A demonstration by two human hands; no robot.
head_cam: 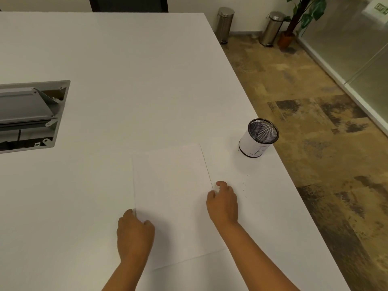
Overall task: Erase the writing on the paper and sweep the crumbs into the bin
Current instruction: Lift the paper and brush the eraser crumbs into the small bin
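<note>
My right hand [223, 203] rests at the paper's right edge, thumb and curled fingers pinching a small white eraser [216, 187] against the sheet's border. My left hand [134, 232] sits on the paper's left edge near its lower corner, fingers curled under; whether they grip the sheet or merely press it flat I cannot tell. The paper [174, 198], white and showing no legible writing, lies on the white tabletop [126, 70]. Just right of the paper, beyond the right hand, dark eraser crumbs [243, 184] are scattered on the tabletop. Farther up and right of the paper, near the tabletop's edge, stands the bin [258, 138], a small mesh cylinder wrapped in white paper. Well left of the paper, an open grey cable hatch [31, 114] is set into the tabletop.
</note>
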